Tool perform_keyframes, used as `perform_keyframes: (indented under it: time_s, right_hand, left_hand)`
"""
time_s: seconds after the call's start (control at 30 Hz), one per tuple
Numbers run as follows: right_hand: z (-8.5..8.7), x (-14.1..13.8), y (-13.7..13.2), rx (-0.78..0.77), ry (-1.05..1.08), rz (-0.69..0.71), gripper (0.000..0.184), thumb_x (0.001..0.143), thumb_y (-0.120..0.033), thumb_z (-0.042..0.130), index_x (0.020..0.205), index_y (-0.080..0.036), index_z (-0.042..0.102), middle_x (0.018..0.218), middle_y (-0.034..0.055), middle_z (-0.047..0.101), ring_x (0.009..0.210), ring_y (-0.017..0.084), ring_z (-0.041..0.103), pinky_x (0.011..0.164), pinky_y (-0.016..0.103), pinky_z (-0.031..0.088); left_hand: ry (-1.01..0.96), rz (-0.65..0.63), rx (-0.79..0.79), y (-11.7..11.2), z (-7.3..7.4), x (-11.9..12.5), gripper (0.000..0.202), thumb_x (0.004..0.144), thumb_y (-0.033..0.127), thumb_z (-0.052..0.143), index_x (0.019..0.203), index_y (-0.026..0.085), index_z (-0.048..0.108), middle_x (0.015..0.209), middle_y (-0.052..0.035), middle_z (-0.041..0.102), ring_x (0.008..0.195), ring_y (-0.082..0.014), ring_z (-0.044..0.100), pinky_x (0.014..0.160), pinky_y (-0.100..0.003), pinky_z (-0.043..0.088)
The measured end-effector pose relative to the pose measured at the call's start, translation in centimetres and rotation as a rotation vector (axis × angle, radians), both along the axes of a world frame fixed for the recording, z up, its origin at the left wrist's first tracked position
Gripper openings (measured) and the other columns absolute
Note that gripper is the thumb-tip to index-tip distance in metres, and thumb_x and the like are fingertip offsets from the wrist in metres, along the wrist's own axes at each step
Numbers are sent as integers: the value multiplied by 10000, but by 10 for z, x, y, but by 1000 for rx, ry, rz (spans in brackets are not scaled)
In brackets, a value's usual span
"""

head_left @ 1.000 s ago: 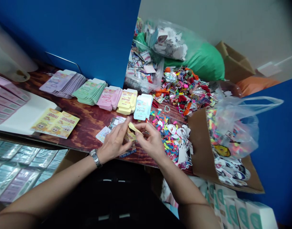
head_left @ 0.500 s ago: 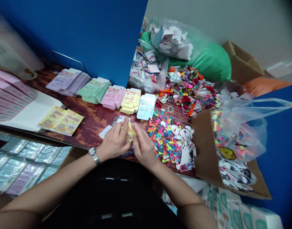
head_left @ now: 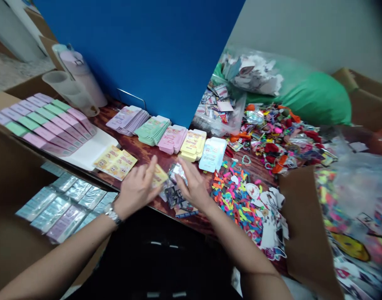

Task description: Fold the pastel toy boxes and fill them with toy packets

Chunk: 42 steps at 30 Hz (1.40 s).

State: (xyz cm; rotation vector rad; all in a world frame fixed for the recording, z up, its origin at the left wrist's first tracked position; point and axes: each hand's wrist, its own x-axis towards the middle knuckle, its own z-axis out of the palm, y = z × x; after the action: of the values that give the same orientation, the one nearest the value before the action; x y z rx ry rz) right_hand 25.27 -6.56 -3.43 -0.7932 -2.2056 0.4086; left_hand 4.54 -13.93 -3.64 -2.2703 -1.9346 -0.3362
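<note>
My left hand (head_left: 137, 185) grips a small yellow printed box (head_left: 159, 175) between thumb and fingers, a little above the table's front edge. Close to its right, my right hand (head_left: 193, 183) has its thumb and fingers around a small shiny clear packet (head_left: 177, 171). Beneath the hands lies a small pile of dark printed cards (head_left: 175, 196), partly hidden. Farther back stands a row of flat boxes in stacks: purple (head_left: 126, 119), green (head_left: 153, 130), pink (head_left: 172, 139), yellow (head_left: 193, 144) and blue (head_left: 213, 154).
Yellow boxes (head_left: 115, 161) lie beside a white tray of pastel boxes (head_left: 50, 125). Colourful small pieces (head_left: 236, 200) and white paper cutouts (head_left: 272, 212) spread to the right, before a cardboard flap (head_left: 306, 225). A trinket heap (head_left: 278, 137) and a blue partition (head_left: 141, 54) stand behind.
My hands have moved apart; the yellow box stays in the left. My right hand has gone from the box to a shiny packet. The camera view has swung left.
</note>
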Motion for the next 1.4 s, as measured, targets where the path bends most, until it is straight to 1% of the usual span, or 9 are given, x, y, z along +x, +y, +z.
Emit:
perform_keyframes:
  time_s: [0.23, 0.33, 0.47, 0.63, 0.73, 0.9, 1.03, 1.13, 1.4]
  right_hand:
    - [9, 31, 134, -161, -582, -215, 736, 894, -376, 613, 1516, -88, 344, 1517, 188, 433, 1389, 324, 413, 1144, 469, 360]
    - [10, 28, 161, -249, -818, -212, 946, 826, -526, 672, 1566, -143, 222, 1587, 179, 318, 1442, 364, 313, 1138, 527, 329]
    - [5, 18, 171, -251, -920, -192, 1052, 707, -595, 765, 1548, -197, 274, 1520, 191, 415, 1386, 401, 368, 1100, 580, 326]
    - [9, 11, 166, -123, -861, -258, 846, 786, -445, 749, 1501, -187, 377, 1362, 198, 520, 1276, 360, 444, 1087, 525, 322]
    - [27, 15, 156, -16, -736, -314, 470, 947, -278, 527, 1404, -171, 512, 1239, 167, 600, 1249, 310, 437, 1086, 457, 326]
    - [62, 25, 108, 169, -283, -270, 294, 946, -223, 502, 1191, -187, 662, 1005, 97, 702, 1166, 290, 489, 1053, 453, 393]
    - [73, 22, 52, 16, -37, -219, 258, 910, -217, 570, 1151, -210, 663, 923, 56, 693, 1062, 242, 572, 977, 399, 481]
    - [67, 17, 22, -176, 125, -212, 249, 903, -231, 595, 1141, -240, 669, 990, 50, 676, 979, 198, 624, 892, 344, 533]
    - [46, 16, 4, -372, 246, -177, 182, 875, -220, 637, 1047, -253, 688, 971, 28, 660, 929, 163, 650, 840, 299, 561]
  left_hand:
    - [218, 214, -25, 4, -15, -55, 745, 946, 494, 426, 1543, 89, 243, 1282, -274, 535, 1134, -463, 498, 900, -556, 404]
    - [178, 255, -13, 8, -16, -60, 771, 933, 517, 445, 1541, 86, 248, 1360, -310, 478, 1231, -515, 428, 927, -600, 380]
    - [129, 259, 25, 11, -15, -61, 815, 901, 567, 492, 1533, 100, 278, 1395, -324, 453, 1268, -536, 408, 961, -682, 330]
    - [52, 154, 201, 19, -9, -47, 774, 875, 519, 574, 1495, 106, 365, 1403, -292, 471, 1330, -498, 393, 1066, -705, 251]
    - [-97, 17, 287, 29, 3, -23, 742, 864, 461, 621, 1481, 125, 382, 1365, -241, 517, 1319, -428, 439, 1097, -618, 321]
    - [-477, -146, 302, 53, 24, 38, 818, 862, 444, 640, 1503, 85, 280, 1369, -232, 502, 1293, -325, 482, 1079, -463, 425]
    - [-537, -120, 269, 65, 23, 74, 1060, 795, 569, 672, 1523, 15, 138, 1391, -286, 472, 1267, -375, 495, 1035, -488, 447]
    - [-474, -63, 300, 65, 13, 81, 997, 817, 542, 650, 1509, 8, 171, 1300, -283, 541, 1158, -374, 566, 962, -482, 477]
    - [-400, -104, 279, 51, 1, 77, 826, 847, 427, 622, 1471, 29, 255, 1271, -249, 589, 1132, -352, 599, 989, -502, 459]
